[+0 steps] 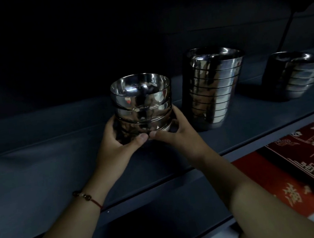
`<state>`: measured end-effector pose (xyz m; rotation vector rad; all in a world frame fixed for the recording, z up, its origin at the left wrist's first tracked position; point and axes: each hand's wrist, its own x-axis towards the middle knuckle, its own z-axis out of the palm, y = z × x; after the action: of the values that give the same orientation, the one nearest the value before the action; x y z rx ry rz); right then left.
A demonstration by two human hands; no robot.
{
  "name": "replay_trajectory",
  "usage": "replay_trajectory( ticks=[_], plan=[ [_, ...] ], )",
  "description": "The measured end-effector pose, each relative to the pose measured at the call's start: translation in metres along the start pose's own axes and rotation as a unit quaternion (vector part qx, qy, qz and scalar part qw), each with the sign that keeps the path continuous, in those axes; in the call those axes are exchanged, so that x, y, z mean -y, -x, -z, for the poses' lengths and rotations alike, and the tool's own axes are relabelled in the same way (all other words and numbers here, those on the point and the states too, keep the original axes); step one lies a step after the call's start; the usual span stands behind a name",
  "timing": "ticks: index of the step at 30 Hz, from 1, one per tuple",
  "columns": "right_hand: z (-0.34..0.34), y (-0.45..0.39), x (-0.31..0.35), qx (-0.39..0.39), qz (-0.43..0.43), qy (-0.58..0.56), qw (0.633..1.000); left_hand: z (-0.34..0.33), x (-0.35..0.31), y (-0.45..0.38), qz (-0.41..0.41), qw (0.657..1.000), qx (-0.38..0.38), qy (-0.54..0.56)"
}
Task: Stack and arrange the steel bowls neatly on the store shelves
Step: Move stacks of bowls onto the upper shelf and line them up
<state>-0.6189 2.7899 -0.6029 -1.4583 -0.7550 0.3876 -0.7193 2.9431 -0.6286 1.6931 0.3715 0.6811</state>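
Gripping short bowl stack [142, 104] low, left hand [114, 142] and right hand [176, 132] fingers curled; uneven nesting risks toppling onto shelf [36, 168].

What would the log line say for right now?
hands: left hand, right hand grip bowl stack | shelf | two stacks right
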Motion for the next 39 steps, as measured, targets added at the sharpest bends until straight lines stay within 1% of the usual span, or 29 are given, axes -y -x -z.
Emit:
replay_trajectory(
  ticks=[7,10,13,18,22,27,31,36,39],
  plan=[
    [-0.002,0.048,0.022,0.015,0.014,0.058,0.998,0.010,-0.019,0.042,0.021,1.000,0.011,0.017],
    [-0.006,0.068,0.032,0.022,0.010,0.060,0.998,0.015,-0.030,0.062,0.022,1.000,0.016,0.013],
    [-0.012,0.086,0.041,0.007,0.010,0.064,0.998,0.020,-0.041,0.083,0.019,0.999,0.025,0.022],
    [-0.018,0.126,0.066,0.007,0.009,0.037,0.999,0.028,-0.063,0.117,0.011,0.999,0.031,0.019],
    [-0.021,0.167,0.096,0.016,0.020,0.047,0.999,0.039,-0.089,0.152,-0.005,0.999,0.037,-0.027],
    [-0.023,0.203,0.148,0.009,0.059,0.071,0.996,0.050,-0.141,0.185,-0.047,0.997,0.028,-0.052],
    [-0.018,0.218,0.198,0.008,0.096,0.102,0.990,0.056,-0.194,0.202,-0.085,0.994,0.003,-0.076],
    [-0.007,0.221,0.267,0.015,0.139,0.123,0.983,0.064,-0.266,0.205,-0.136,0.983,-0.012,-0.124],
    [0.001,0.212,0.307,0.017,0.156,0.151,0.976,0.068,-0.312,0.195,-0.171,0.968,-0.026,-0.180]
  ],
)
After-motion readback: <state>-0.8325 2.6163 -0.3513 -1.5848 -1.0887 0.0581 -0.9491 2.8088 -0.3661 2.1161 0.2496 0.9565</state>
